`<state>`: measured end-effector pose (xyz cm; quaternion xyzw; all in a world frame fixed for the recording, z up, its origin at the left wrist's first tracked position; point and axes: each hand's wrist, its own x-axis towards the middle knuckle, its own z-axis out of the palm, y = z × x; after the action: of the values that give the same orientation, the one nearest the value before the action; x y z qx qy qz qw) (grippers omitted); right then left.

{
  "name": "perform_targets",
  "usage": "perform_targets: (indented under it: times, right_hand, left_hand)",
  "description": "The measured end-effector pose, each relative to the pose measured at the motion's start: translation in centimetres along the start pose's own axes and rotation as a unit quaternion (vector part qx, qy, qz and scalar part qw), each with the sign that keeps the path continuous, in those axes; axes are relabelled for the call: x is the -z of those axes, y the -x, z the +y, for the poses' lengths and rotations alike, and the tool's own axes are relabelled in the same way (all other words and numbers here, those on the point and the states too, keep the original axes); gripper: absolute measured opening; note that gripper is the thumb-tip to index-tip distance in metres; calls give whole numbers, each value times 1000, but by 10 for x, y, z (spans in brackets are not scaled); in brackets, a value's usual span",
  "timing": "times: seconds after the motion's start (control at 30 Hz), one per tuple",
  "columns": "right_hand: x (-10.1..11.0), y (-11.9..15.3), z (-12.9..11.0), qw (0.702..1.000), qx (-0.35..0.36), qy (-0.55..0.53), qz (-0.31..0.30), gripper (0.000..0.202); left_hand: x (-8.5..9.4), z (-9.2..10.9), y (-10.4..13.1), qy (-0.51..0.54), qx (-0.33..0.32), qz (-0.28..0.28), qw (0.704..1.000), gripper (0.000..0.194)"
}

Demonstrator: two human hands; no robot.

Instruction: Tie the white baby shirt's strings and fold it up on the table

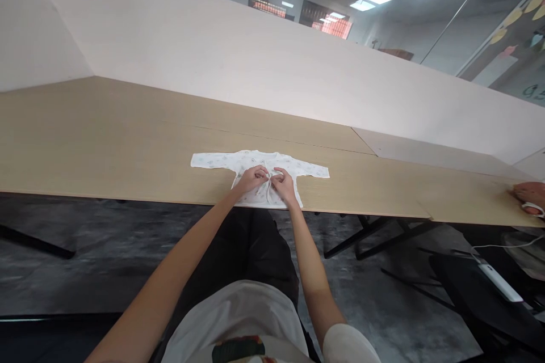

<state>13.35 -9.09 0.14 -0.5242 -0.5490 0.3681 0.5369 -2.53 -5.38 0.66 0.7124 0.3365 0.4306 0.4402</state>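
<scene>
A small white baby shirt (251, 160) with a fine print lies flat on the table, its sleeves spread to both sides. At the middle of its front, my left hand (254, 178) and my right hand (283, 184) face each other, almost touching. The fingers of each are pinched together on a thin white tie string (268, 191) at the front opening. Part of the string runs down the shirt's front between the hands. The fingertips hide the exact grip.
The light wooden table (106, 142) runs along a white partition (204, 57). At its far right end lies an orange-brown object (529, 195). A black chair (481, 295) with a white power strip (501, 282) stands below, at the right.
</scene>
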Motion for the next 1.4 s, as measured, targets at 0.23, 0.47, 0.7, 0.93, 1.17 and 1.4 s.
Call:
perform_targets:
  times: [0.23,0.47,0.7,0.93,1.17,1.4]
  right_hand:
    - [1,0,0,1000,-10,-18,9,39]
    - [1,0,0,999,24,47,-2,43]
    - [0,4,-7,997,37,64,-27,34]
    - [1,1,-5,999,6,54,-9,35]
    - [3,0,-5,994,-5,111,-3,33]
    - [3,0,-11,990,-5,140,-16,10]
  left_hand:
    - [0,-1,-1,6,2,-5,1000,23]
    - [0,-6,-2,-17,-4,2,1000,23]
    - [0,-4,-3,-51,-50,-12,997,26]
    - [0,-3,-4,-81,-59,-6,995,22]
    - [-4,-9,-5,-263,-34,25,964,19]
    - [-4,-5,-5,-301,-49,32,952,30]
